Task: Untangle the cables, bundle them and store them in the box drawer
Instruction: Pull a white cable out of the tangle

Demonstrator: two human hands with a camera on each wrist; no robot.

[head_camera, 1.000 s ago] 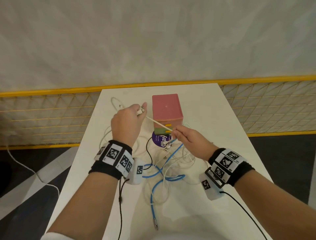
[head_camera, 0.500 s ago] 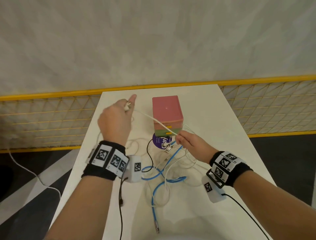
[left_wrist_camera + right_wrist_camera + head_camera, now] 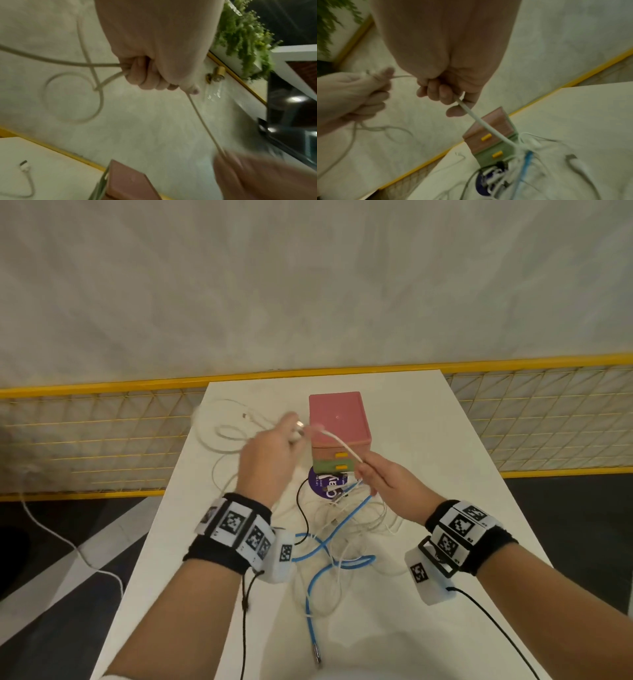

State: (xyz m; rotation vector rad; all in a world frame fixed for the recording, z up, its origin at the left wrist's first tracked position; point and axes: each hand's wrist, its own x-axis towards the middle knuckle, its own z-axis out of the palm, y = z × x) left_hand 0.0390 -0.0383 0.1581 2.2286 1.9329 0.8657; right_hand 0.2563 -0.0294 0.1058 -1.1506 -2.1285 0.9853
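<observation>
A white cable (image 3: 337, 441) runs taut between my two hands, raised over the table. My left hand (image 3: 274, 453) grips its loops in a fist (image 3: 145, 75), and more loops trail off to the left (image 3: 222, 436). My right hand (image 3: 380, 477) pinches the same white cable (image 3: 471, 112) just in front of the pink box (image 3: 337, 419), whose two drawers with yellow handles (image 3: 340, 455) are shut. A blue cable (image 3: 329, 546) lies tangled with thin white and black ones on the white table (image 3: 428, 440) below my wrists.
A purple round lid (image 3: 322, 486) lies just in front of the box, under cable ends. A yellow-framed wire fence (image 3: 85, 436) runs behind the table against a pale wall. The table's left edge drops to a dark floor with a white cord (image 3: 68, 546).
My left hand has swung from the far left back toward the box, gathering the white cable. My right hand keeps its pinch and has risen slightly.
</observation>
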